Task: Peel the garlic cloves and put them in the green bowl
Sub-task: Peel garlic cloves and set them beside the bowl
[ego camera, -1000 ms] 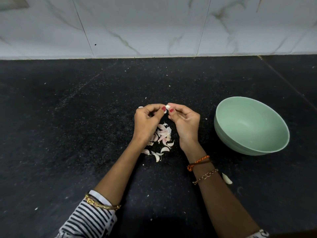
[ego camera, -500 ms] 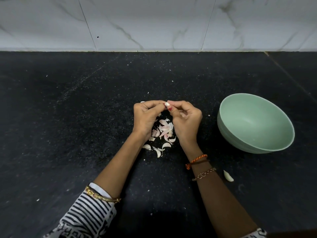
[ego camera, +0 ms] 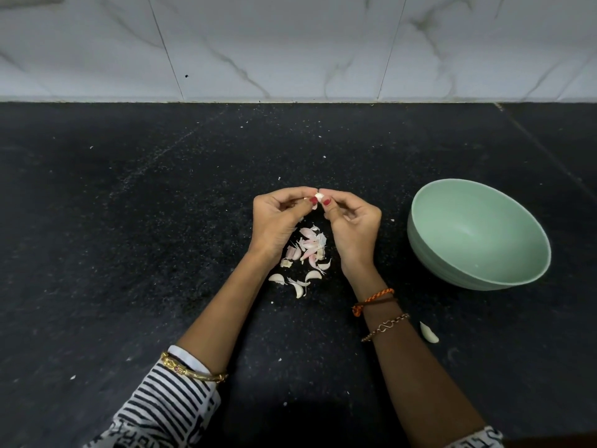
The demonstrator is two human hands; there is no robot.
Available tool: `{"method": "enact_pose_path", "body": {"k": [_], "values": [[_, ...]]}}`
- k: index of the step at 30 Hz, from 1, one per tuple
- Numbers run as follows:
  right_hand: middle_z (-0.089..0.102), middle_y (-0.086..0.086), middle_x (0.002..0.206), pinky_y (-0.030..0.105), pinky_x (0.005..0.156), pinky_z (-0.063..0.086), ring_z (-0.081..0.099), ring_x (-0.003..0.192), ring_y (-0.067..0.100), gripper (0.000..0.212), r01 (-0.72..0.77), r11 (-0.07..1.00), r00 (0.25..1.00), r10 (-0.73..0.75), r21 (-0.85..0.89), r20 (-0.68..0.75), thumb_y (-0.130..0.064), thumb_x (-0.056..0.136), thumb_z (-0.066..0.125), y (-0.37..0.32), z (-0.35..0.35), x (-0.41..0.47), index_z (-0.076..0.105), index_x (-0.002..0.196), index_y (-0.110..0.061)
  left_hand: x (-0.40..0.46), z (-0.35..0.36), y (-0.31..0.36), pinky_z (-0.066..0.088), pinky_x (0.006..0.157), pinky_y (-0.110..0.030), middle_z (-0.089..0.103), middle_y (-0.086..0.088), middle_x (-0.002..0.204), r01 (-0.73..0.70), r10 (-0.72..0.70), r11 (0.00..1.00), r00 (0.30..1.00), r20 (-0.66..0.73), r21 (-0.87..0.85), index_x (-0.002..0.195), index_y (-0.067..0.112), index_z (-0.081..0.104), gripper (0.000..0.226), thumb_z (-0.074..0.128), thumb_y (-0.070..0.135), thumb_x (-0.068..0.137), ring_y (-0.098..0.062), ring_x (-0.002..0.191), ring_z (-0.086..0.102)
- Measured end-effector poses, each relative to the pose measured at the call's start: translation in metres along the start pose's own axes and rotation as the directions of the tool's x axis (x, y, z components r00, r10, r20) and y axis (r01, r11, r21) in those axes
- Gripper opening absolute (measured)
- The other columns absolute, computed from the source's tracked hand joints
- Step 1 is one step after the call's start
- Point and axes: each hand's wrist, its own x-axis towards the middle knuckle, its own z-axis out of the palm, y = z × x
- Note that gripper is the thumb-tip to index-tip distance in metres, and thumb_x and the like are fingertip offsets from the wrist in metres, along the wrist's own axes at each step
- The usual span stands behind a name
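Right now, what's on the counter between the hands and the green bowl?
Nothing but bare black counter with tiny white specks, in the head view. The right hand and green bowl are apart.

A home kitchen: a black speckled stone countertop (ego camera: 129, 253) meets a white marble-veined tiled wall (ego camera: 290, 43) at its far edge, garlic peels (ego camera: 308, 245) strewn mid-counter.

Fingertips of both hands (ego camera: 318, 218) hide most of the garlic clove (ego camera: 319, 196)
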Motion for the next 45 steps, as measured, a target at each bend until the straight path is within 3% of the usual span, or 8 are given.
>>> {"method": "enact_pose_path", "body": {"k": [7,13,17,23,33,38,41,45], "values": [[0.068,0.009,0.088,0.016,0.072,0.051,0.066,0.078,0.008,0.018,0.040,0.995,0.999,-0.041,-0.088,-0.014,0.001,0.080,0.065,0.006,0.000,-0.001,0.070,0.088,-0.015,0.001,-0.005,0.002,0.052,0.063,-0.015,0.067,0.005,0.059,0.046,-0.046,0.998,0.999,0.005,-0.042,0.074,0.007,0.065,0.020,0.062,-0.013,0.076,-0.003,0.058,0.062],[0.067,0.006,0.085,0.014,0.068,0.050,0.064,0.073,0.002,0.015,0.065,0.989,0.997,-0.071,-0.132,-0.038,0.003,0.079,0.066,0.006,-0.001,0.000,0.071,0.088,-0.007,-0.002,0.000,0.004,0.053,0.061,-0.015,0.067,0.004,0.057,0.092,-0.093,0.986,0.996,-0.008,-0.137,0.076,0.005,0.063,0.018,0.063,-0.013,0.076,-0.003,0.056,0.062],[0.061,-0.010,0.078,0.012,0.064,0.048,0.061,0.069,0.001,0.013,0.115,0.971,0.990,-0.130,-0.211,-0.060,0.001,0.078,0.067,0.007,0.000,0.000,0.073,0.085,-0.008,-0.004,0.005,0.003,0.054,0.065,-0.016,0.069,0.003,0.061,0.106,-0.114,0.981,0.993,-0.042,-0.163,0.080,0.005,0.065,0.017,0.064,-0.011,0.076,-0.005,0.061,0.065],[0.061,-0.006,0.078,0.022,0.062,0.050,0.061,0.070,0.010,0.012,0.176,0.938,0.972,-0.214,-0.299,-0.098,-0.001,0.077,0.067,0.007,0.002,-0.002,0.074,0.083,-0.009,-0.006,0.009,0.003,0.049,0.058,-0.012,0.067,0.005,0.056,0.090,-0.104,0.980,0.992,-0.071,-0.180,0.080,0.002,0.064,0.017,0.060,-0.014,0.078,-0.001,0.055,0.062],[0.061,-0.006,0.079,0.022,0.063,0.052,0.061,0.071,0.006,0.011,0.184,0.940,0.971,-0.220,-0.287,-0.097,0.000,0.077,0.067,0.004,0.007,-0.007,0.073,0.082,-0.007,-0.007,0.015,0.005,0.045,0.049,-0.013,0.061,0.006,0.049,0.105,-0.143,0.963,0.980,-0.138,-0.249,0.067,0.004,0.057,0.025,0.056,-0.019,0.077,0.000,0.044,0.053],[0.065,-0.004,0.078,0.011,0.060,0.047,0.062,0.064,-0.004,0.015,-0.037,0.999,0.999,0.037,0.001,-0.039,0.002,0.082,0.063,-0.006,0.007,-0.005,0.069,0.084,-0.010,-0.008,0.013,0.009,0.046,0.051,-0.011,0.063,0.006,0.050,0.129,-0.168,0.942,0.980,-0.103,-0.310,0.079,0.006,0.058,0.017,0.059,-0.012,0.080,0.001,0.046,0.056],[0.064,-0.004,0.075,0.013,0.058,0.047,0.059,0.061,-0.002,0.017,-0.242,0.944,0.969,0.246,0.223,0.008,-0.001,0.087,0.056,-0.011,0.003,-0.002,0.067,0.082,-0.013,-0.003,0.007,0.009,0.045,0.054,-0.010,0.063,0.008,0.052,0.101,-0.148,0.955,0.977,-0.155,-0.278,0.078,0.007,0.061,0.019,0.058,-0.011,0.081,0.002,0.050,0.057],[0.061,0.001,0.074,0.014,0.060,0.049,0.057,0.062,0.002,0.017,-0.346,0.907,0.938,0.339,0.241,0.073,-0.005,0.091,0.051,-0.013,0.000,-0.001,0.065,0.084,-0.012,0.000,0.001,0.006,0.040,0.055,-0.010,0.060,0.008,0.061,0.046,-0.063,0.994,0.984,-0.165,-0.103,0.073,0.011,0.065,0.022,0.053,-0.004,0.083,0.003,0.055,0.050]]}}
